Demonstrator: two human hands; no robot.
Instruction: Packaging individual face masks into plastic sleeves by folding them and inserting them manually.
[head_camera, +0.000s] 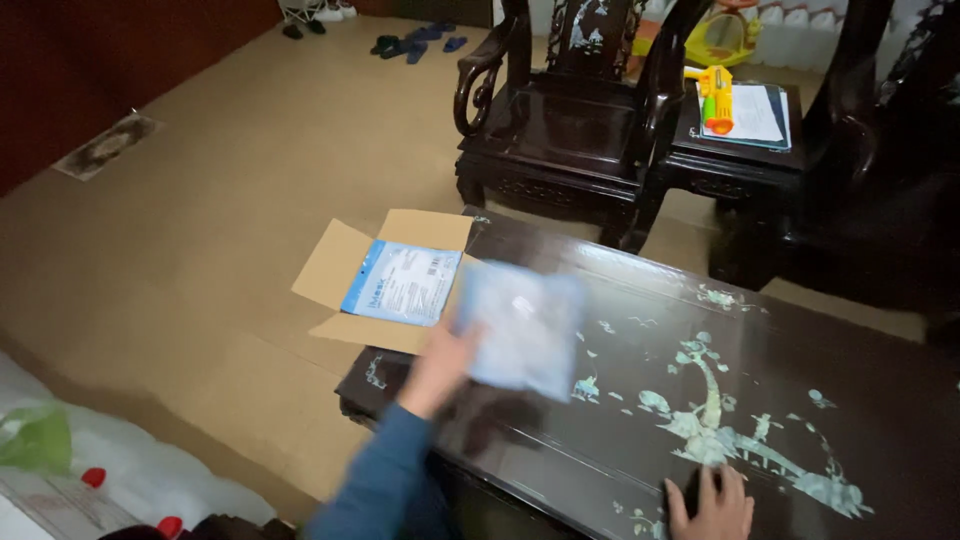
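My left hand (440, 362), in a blue sleeve, grips a pale blue plastic packet (522, 325) by its left edge and holds it blurred just above the dark table (820, 450). An open cardboard box (340, 270) stands at the table's far left end, with a similar blue packet (402, 283) lying flat on top of it. My right hand (712, 505) rests flat on the tabletop near the front edge, fingers spread, holding nothing.
The table is dark lacquered wood with pale inlaid branches and birds. Behind it stand a carved dark armchair (575, 110) and a side table (745, 140) with papers and a yellow-orange toy gun (716, 95). White bags (60, 460) lie at bottom left on the tan floor.
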